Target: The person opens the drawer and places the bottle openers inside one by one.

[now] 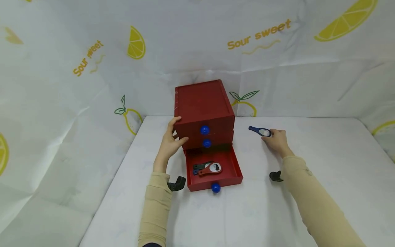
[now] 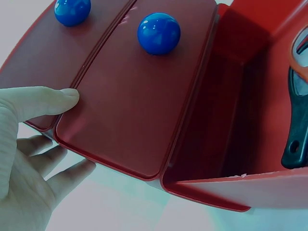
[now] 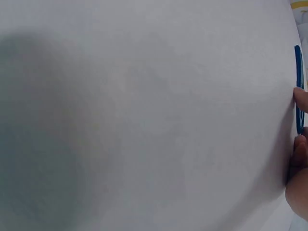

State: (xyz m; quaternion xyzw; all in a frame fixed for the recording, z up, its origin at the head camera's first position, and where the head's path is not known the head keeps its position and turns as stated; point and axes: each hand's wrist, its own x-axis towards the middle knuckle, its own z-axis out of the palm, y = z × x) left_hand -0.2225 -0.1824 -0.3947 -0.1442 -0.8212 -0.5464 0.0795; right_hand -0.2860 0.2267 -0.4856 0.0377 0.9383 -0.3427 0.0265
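Observation:
My left hand [image 1: 168,145] stands at the front left corner of a red drawer cabinet [image 1: 200,103]. In the left wrist view its thumb [image 2: 45,102] touches a drawer front, and the other fingers stretch along the side. The bottom drawer [image 1: 229,161] is pulled out. Inside lie a red bottle opener [image 1: 210,169], a green one [image 1: 199,166] beneath it and part of a blue one [image 1: 195,172]. Right of the cabinet, my right hand [image 1: 276,141] pinches a blue bottle opener [image 1: 256,129] by its oval head, low over the table.
Blue knobs [image 1: 215,187] mark each drawer front; the upper two drawers are shut. Black wrist-worn pieces [image 1: 177,184] show beside both forearms. Behind the white table [image 1: 324,154] hangs a white sheet [image 1: 197,41] printed with lemons.

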